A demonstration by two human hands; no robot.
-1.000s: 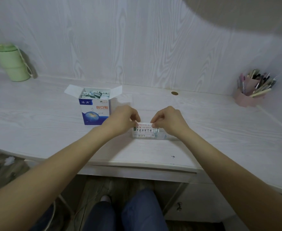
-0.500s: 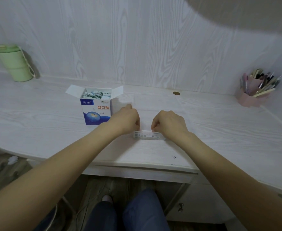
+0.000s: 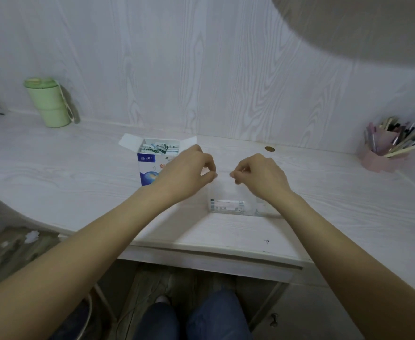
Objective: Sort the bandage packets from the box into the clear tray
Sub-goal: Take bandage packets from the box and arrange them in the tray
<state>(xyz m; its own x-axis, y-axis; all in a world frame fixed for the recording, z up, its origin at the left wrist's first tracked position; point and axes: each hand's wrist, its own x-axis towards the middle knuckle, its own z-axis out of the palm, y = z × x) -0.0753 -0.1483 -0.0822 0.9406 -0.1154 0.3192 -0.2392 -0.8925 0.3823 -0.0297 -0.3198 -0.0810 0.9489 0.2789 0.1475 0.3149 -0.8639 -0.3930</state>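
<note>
The blue and white bandage box stands open on the desk, with several packets showing in its top. To its right sits the clear tray, and one bandage packet lies flat at its bottom. My left hand hovers in front of the box, above the tray's left side, thumb and forefinger pinched together with nothing visible between them. My right hand hovers above the tray's right side in the same pinch, also holding nothing I can see.
A green lidded cup stands at the back left against the wall. A pink pen holder full of pens sits at the far right. A small brown disc lies behind the tray. The desk's front edge runs below my forearms.
Both hands lowered a packet into the tray, let it go and rose above it. The packet now lies at the tray's bottom.
</note>
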